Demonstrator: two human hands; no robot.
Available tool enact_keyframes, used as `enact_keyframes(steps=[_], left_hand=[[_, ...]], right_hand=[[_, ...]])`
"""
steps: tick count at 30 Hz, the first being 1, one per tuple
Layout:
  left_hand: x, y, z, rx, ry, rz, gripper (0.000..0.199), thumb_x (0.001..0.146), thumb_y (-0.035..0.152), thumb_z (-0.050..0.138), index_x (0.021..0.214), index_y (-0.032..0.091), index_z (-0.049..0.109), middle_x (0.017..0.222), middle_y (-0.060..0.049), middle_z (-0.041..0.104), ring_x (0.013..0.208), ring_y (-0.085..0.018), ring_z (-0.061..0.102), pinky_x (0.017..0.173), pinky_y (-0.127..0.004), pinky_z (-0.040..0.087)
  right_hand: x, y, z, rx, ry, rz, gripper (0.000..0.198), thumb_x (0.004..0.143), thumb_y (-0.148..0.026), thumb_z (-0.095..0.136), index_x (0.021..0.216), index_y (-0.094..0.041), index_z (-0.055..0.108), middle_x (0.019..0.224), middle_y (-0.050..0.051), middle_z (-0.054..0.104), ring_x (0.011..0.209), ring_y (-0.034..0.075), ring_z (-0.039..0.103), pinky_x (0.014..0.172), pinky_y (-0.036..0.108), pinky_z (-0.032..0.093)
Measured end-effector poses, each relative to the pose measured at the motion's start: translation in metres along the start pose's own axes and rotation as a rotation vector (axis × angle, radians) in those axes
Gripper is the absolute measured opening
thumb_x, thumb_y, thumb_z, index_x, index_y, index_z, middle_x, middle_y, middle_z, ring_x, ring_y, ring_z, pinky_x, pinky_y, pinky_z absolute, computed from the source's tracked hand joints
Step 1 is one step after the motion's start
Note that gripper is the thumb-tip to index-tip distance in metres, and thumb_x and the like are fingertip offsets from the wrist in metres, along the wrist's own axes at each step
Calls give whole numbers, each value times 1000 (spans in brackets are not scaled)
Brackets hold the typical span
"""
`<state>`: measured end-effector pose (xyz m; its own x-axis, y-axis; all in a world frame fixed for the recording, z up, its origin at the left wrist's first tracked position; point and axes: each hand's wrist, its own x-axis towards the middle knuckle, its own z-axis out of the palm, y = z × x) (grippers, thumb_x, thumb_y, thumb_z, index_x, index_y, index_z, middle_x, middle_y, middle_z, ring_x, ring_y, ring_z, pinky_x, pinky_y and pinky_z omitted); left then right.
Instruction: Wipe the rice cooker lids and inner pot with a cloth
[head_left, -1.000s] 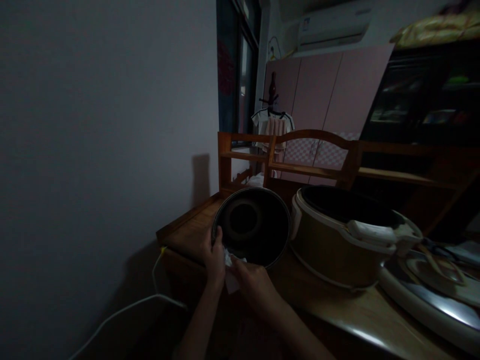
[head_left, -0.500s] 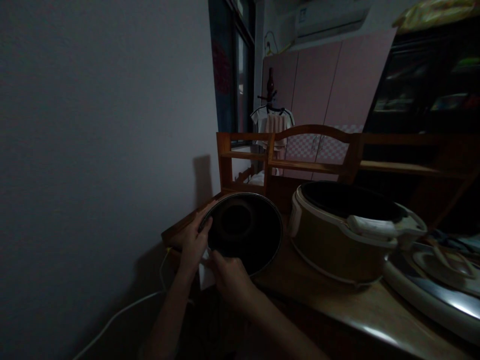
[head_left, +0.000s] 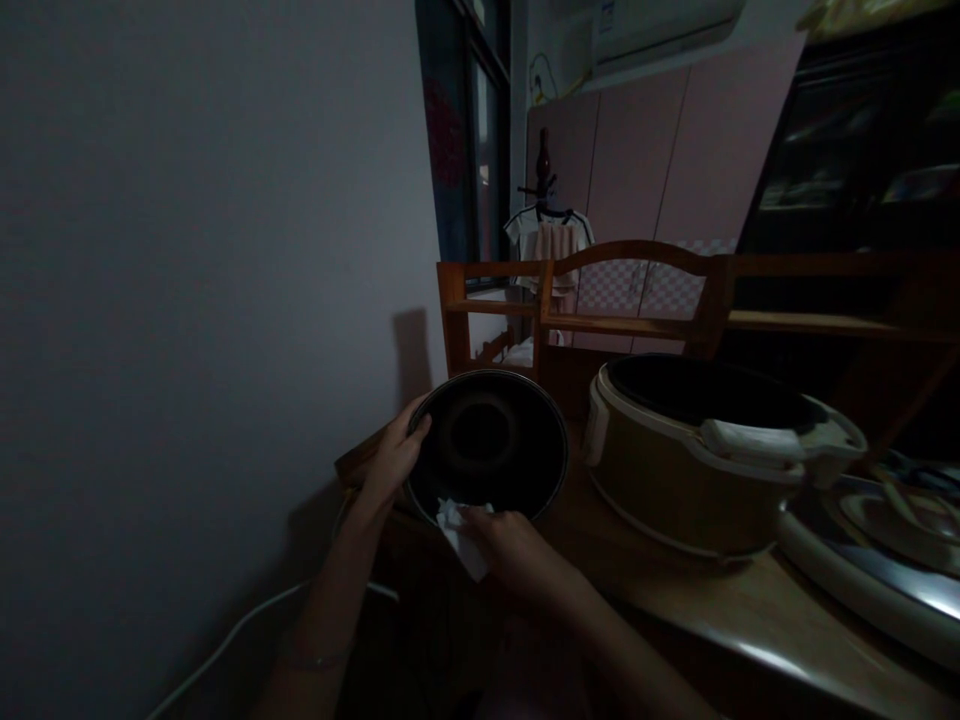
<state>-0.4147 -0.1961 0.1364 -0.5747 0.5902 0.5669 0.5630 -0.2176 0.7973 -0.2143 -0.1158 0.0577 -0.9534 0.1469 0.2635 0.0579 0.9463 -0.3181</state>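
A dark round inner pot (head_left: 525, 440) is tilted with its opening toward me over the desk's left end. My left hand (head_left: 396, 452) grips its left rim, thumb on the inside and the other fingers hidden behind the wall. My right hand (head_left: 501, 540) is closed on a crumpled white tissue (head_left: 461, 535), which touches the pot's near rim. To the right stands the cooker body (head_left: 675, 485), olive with pale trim and handles and a dark inside.
The wooden desk (head_left: 697, 605) carries a raised wooden shelf (head_left: 622, 325) at its back. A shiny lid (head_left: 885, 560) lies at the right. The wall (head_left: 225, 250) is close on the left, with a white cable (head_left: 247, 625) low beside it.
My right hand has moved the tissue rightward along the near rim, away from my left hand. The pot now tips a little more toward me, and my left hand has shifted slightly upward.
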Motion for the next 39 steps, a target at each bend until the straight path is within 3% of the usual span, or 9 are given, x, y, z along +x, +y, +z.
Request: enact_keyframes(steps=[10, 14, 22, 27, 34, 39], left_hand=[[14, 4, 8, 70, -87, 86, 43, 91, 37, 47, 128, 18, 57, 129, -10, 62, 119, -23, 56, 106, -40, 39], [12, 8, 11, 175, -100, 132, 48, 84, 36, 59, 129, 18, 56, 126, -10, 63, 116, -24, 58, 105, -41, 41], [3, 22, 23, 186, -201, 188, 63, 77, 16, 58, 139, 24, 48, 144, -4, 49, 135, -22, 42, 116, -41, 28], [13, 18, 33, 128, -94, 128, 55, 75, 13, 55, 129, 24, 59, 138, -1, 56, 137, -23, 39, 119, -41, 19], [8, 10, 35, 118, 13, 130, 59, 74, 6, 49, 130, 24, 58, 133, 0, 60, 124, -23, 54, 114, -42, 32], [0, 21, 40, 133, 32, 134, 55, 77, 7, 49, 127, 24, 60, 133, 0, 60, 124, -22, 53, 115, -41, 31]], right_hand=[[-16, 14, -23, 73, 28, -59, 31, 97, -34, 43, 123, -24, 57, 98, 6, 72, 89, 19, 67, 71, 24, 40], [-17, 17, -20, 126, 48, -21, 33, 98, -37, 42, 124, -25, 58, 99, 6, 72, 90, 19, 67, 71, 23, 40], [-20, 28, -8, 246, 62, 33, 36, 99, -35, 40, 130, -26, 56, 96, 5, 73, 79, 16, 68, 64, 21, 40], [-21, 26, -11, 242, 44, 42, 37, 98, -31, 41, 132, -27, 55, 109, 6, 72, 92, 18, 69, 72, 22, 44], [-26, 42, -14, 103, 6, 57, 36, 97, -29, 42, 130, -25, 57, 114, 8, 70, 101, 19, 67, 81, 25, 47], [-31, 60, -6, 72, 34, 28, 36, 97, -26, 42, 129, -24, 58, 122, 8, 66, 108, 19, 64, 88, 27, 48]])
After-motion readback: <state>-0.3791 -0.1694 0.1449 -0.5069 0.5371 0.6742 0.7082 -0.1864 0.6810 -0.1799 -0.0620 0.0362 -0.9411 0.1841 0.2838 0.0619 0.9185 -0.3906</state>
